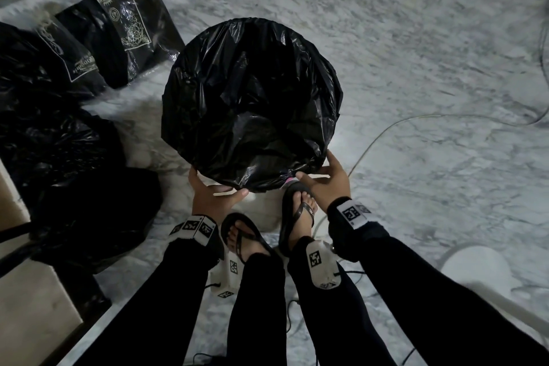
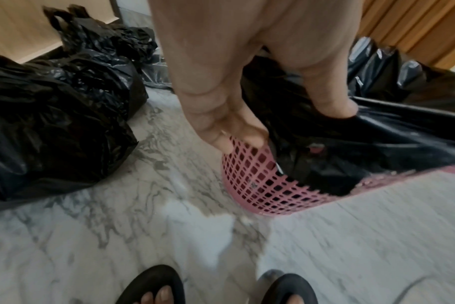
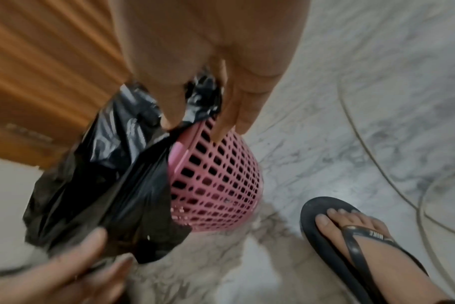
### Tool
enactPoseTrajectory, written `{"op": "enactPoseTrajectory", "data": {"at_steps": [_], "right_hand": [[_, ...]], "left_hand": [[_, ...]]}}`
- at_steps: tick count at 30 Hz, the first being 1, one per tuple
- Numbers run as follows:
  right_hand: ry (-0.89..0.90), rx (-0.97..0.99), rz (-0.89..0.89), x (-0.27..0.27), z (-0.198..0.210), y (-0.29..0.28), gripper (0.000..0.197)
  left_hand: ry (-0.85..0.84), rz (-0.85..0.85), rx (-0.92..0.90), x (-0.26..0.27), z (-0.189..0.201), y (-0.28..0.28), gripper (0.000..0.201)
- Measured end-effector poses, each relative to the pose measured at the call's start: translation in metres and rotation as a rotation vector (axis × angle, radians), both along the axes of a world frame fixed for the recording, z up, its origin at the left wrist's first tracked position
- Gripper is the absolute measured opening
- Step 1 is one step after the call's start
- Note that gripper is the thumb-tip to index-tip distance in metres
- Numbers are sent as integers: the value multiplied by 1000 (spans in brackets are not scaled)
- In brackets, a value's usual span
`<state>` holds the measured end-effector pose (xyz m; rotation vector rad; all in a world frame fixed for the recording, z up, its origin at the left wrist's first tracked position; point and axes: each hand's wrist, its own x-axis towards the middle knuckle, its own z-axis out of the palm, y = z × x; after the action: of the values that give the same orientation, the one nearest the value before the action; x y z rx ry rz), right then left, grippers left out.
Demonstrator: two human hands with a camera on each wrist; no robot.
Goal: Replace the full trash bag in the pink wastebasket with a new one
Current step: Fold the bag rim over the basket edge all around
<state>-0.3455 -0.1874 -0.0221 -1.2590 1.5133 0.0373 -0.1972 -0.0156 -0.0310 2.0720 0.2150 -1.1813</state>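
The pink mesh wastebasket (image 2: 260,185) stands on the marble floor just ahead of my feet. A new black trash bag (image 1: 252,98) lines it, spread wide over the whole rim and hanging down the outside. My left hand (image 1: 218,184) and right hand (image 1: 315,166) lie on the near side of the rim, a little apart. Each thumb rests on the bag's overhang. The left wrist view shows straight fingers (image 2: 221,115) reaching down onto the mesh. The right hand's fingers (image 3: 237,111) lie the same way on the wastebasket (image 3: 221,185). The bag's loose edge (image 3: 104,185) hangs between the hands.
Full black trash bags (image 1: 59,142) are heaped on the floor at the left, with printed black bags (image 1: 118,38) behind them. My feet in black sandals (image 1: 297,211) stand close to the basket. Thin cables (image 1: 416,122) run over the floor at the right. A wooden edge (image 1: 29,321) is at the lower left.
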Motion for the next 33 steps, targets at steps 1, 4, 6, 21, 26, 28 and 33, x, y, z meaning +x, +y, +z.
{"op": "enactPoseTrajectory", "data": {"at_steps": [1,4,6,21,26,28,33], "right_hand": [[10,-15,3,2,-1,4,83],[45,26,-126,11,-4,13,83],[72,39,-248,17,-2,19,79],[81,-101,-376,36,4,40,54],[133,-122,-356,38,13,33,45],[189,-100,-328,40,17,33,39],[312,-11,-390,45,16,34,17]], "left_hand": [[-18,18,17,3,-2,2,111],[-49,76,36,14,-4,6,94],[-35,98,31,19,-6,8,81],[-68,135,-29,16,-26,15,72],[-80,112,-20,16,-29,16,71],[-87,107,-18,15,-29,17,71],[-106,117,-23,11,-30,15,73]]}}
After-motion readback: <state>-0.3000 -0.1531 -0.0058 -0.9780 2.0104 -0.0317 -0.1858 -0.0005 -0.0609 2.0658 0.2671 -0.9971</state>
